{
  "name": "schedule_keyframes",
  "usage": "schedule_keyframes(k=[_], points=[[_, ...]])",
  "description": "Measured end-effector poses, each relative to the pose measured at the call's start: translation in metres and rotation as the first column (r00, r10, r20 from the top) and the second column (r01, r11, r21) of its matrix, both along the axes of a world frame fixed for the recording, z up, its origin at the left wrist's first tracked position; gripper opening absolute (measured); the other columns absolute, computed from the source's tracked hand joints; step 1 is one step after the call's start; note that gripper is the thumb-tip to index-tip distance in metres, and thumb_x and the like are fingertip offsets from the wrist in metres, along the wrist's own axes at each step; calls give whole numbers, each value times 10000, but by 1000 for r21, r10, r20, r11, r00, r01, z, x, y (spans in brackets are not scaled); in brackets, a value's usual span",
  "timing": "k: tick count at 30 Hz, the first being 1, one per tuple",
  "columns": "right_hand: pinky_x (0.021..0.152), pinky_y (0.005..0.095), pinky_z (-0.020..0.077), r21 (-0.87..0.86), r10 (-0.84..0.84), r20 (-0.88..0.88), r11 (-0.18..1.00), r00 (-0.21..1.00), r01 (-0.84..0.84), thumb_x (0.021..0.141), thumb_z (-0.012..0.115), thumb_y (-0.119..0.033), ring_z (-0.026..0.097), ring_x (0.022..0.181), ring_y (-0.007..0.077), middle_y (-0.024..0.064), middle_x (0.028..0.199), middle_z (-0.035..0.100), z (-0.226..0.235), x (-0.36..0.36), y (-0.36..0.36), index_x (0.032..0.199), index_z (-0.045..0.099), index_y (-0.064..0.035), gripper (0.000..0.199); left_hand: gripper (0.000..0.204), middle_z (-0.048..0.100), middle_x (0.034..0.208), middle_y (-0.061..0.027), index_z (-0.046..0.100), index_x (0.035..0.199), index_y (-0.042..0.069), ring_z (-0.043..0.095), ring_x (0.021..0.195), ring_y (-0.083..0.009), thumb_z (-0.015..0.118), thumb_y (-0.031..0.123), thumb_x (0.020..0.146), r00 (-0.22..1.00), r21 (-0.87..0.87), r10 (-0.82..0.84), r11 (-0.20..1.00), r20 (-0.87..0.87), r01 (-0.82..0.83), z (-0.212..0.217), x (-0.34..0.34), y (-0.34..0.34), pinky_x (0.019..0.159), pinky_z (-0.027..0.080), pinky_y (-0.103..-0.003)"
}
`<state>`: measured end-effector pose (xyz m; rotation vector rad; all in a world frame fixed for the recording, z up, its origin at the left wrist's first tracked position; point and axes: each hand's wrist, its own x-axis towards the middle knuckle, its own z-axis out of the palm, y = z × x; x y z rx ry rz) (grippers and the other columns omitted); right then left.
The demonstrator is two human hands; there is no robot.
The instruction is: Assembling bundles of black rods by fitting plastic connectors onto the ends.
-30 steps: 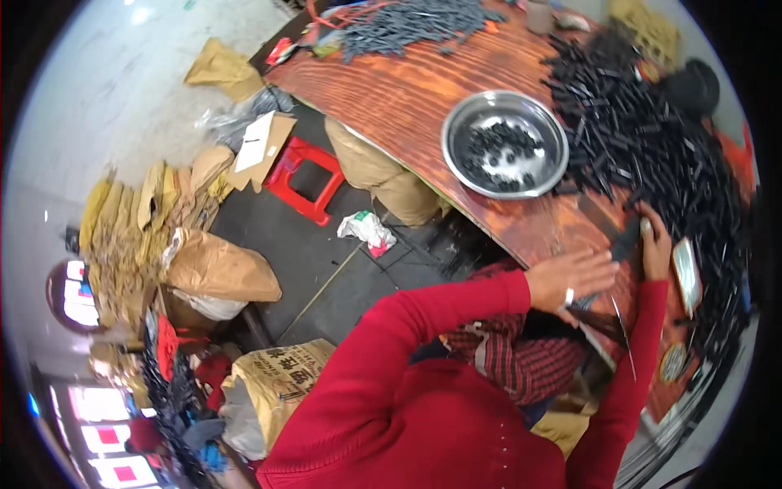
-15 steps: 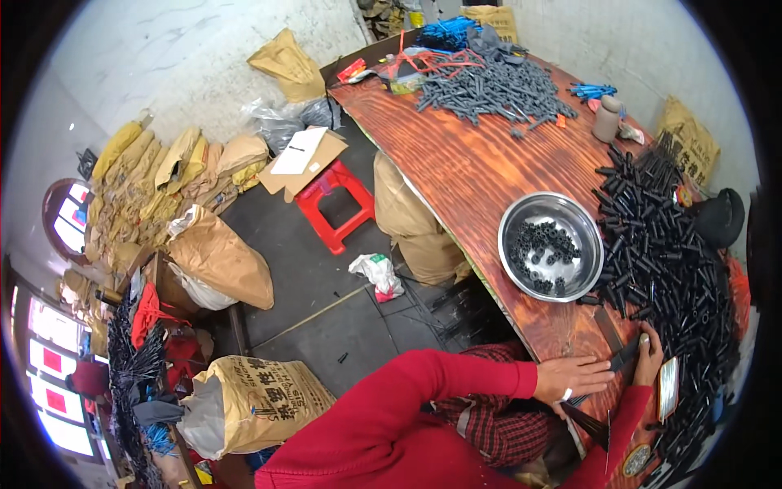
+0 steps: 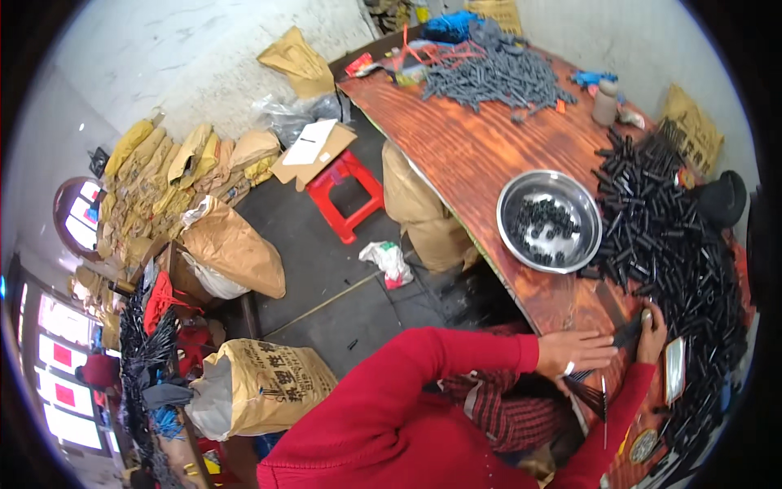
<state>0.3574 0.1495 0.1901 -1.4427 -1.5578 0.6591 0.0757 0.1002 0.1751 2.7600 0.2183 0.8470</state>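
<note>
My left hand (image 3: 577, 353) lies at the front edge of the wooden table, palm down, its fingers stretched out toward a dark block-like piece (image 3: 627, 332). A white wrap shows on that hand. Across the piece, my right hand (image 3: 652, 334) has its fingers curled against the right end, the thumb side up; what exactly lies within them is partly hidden. A bundle of thin dark rods (image 3: 586, 395) sticks out below my left hand, between the forearms. A flat dark strip (image 3: 608, 303) lies on the table just beyond the hands.
A steel bowl (image 3: 549, 267) with small black parts stands beyond my hands. A large heap of black tubular parts (image 3: 652, 232) covers the table's right side. Grey parts (image 3: 497, 77) are piled at the far end. A red stool (image 3: 346, 196) and sacks (image 3: 277, 383) stand left.
The whole view has shifted slightly, so the table and bowl sit higher in the picture. Both hands stay by the dark piece, with little visible change in their pose.
</note>
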Motion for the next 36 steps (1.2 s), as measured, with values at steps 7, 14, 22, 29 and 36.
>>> schedule_keyframes(k=[7, 14, 22, 29, 36], points=[[975, 299, 453, -44, -4, -91, 999, 996, 0, 998, 562, -197, 626, 1106, 193, 99, 1186, 693, -1, -2, -2, 1206, 671, 18, 319, 1265, 198, 1617, -242, 264, 1518, -32, 164, 1501, -450, 847, 601, 592, 999, 31, -21, 999, -35, 22, 5, -1, -3, 1219, 204, -520], [940, 292, 466, -14, -15, -70, 1000, 997, 14, 991, 564, -175, 634, 1065, 177, 79, 1165, 701, -5, 1, 2, 1201, 683, 9, 303, 1277, 195, 1618, -242, 239, 1529, -20, 163, 1506, -439, 869, 562, 582, 998, 19, -20, 1000, -54, 21, 11, -2, -4, 1210, 228, -515], [964, 308, 471, -13, -74, 46, 997, 996, 74, 996, 538, -160, 649, 1087, 204, 103, 1182, 705, -9, -4, -3, 1220, 675, 6, 311, 1239, 211, 1606, -257, 265, 1513, -23, 190, 1495, -447, 853, 578, 601, 999, 34, -49, 998, 4, 49, 4, -4, -7, 1193, 270, -512], [1051, 333, 432, 202, -189, 176, 968, 966, 152, 994, 541, -135, 604, 1203, 243, 131, 1256, 669, 10, 10, -31, 1248, 659, -13, 305, 1134, 292, 1591, -209, 325, 1505, -12, 259, 1484, -396, 840, 533, 654, 994, -23, -74, 997, 82, 76, 7, 0, -1, 1214, 250, -488], [955, 387, 497, 93, -309, 442, 949, 842, 300, 893, 586, -160, 666, 1064, 312, 160, 1115, 710, 69, 49, -118, 1132, 708, -49, 291, 1047, 369, 1548, -212, 383, 1475, 18, 320, 1450, -414, 882, 398, 636, 998, -52, -43, 998, -43, 40, 34, -4, 4, 1191, 287, -478]])
